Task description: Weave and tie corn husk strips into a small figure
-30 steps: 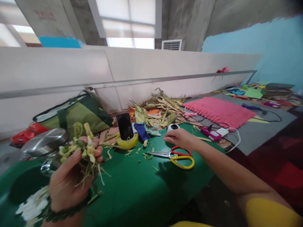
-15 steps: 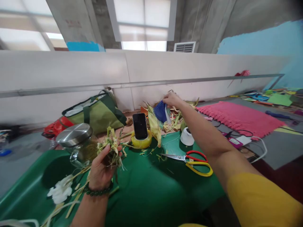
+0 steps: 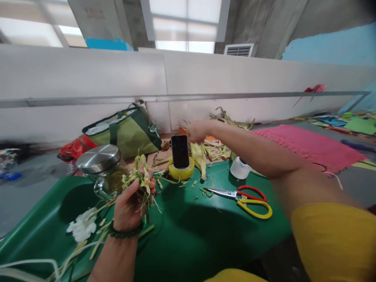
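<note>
My left hand [image 3: 128, 203], with a dark bead bracelet at the wrist, is closed around a small bundle of pale green and yellow husk strips [image 3: 141, 176]; loose fibres hang from it. My right hand [image 3: 197, 131] reaches far forward, just behind and to the right of a phone [image 3: 180, 152] propped on a yellow tape roll [image 3: 182, 172]. Its fingers point down and are blurred, so what they hold, if anything, is hidden. Below that hand lies a dry corn husk [image 3: 199, 158]. Scissors [image 3: 237, 197] with one red and one yellow handle lie on the green surface [image 3: 194, 235].
At the left stands a glass jar with a metal lid [image 3: 100, 160], and behind it a green bag [image 3: 129, 135]. White tissue [image 3: 83, 225] and husk strips lie nearer. A small white container [image 3: 240, 169] stands under my right forearm. A pink cloth [image 3: 311, 147] lies at right.
My right hand has moved left toward the phone; the blue pleated thing it held is out of sight. My left hand keeps the bundle. The view has shifted slightly.
</note>
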